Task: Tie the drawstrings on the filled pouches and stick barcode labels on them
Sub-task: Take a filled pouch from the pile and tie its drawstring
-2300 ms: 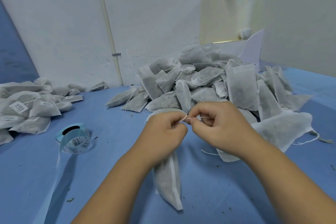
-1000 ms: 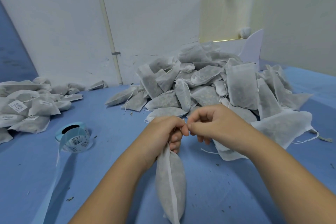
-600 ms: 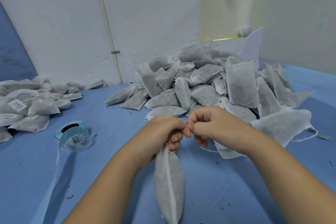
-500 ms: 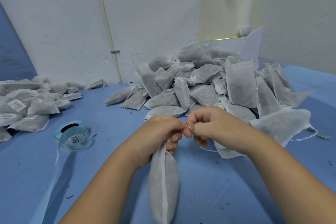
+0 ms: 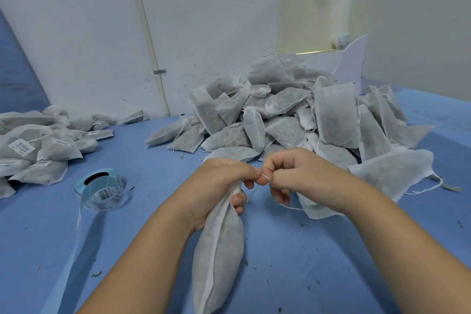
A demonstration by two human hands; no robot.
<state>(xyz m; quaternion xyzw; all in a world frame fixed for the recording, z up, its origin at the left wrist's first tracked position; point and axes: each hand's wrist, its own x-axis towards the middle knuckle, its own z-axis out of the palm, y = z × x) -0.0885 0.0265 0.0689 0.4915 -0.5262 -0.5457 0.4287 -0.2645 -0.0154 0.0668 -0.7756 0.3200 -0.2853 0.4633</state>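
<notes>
Since the earliest frame, the left hand [image 5: 219, 186] has closed round the neck of the pouch [image 5: 219, 262], where before both hands pinched string at its top. The pouch has also turned its seam toward the camera.

Left hand: fingers curled tight round the gathered neck, with the filled pouch hanging below it over the near centre of the blue table [image 5: 318, 275].

Right hand [image 5: 298, 176]: just right of the left, thumb and forefinger pinching the white drawstring [image 5: 265, 175], which loops between the two hands.

A large pile [image 5: 293, 115] of unlabelled pouches lies far centre to right. A smaller heap of labelled pouches [image 5: 38, 153] lies at the far left. The label roll [image 5: 102, 188] sits on the table left of the hands, its strip trailing toward the near edge. Dark specks are scattered across the table.
</notes>
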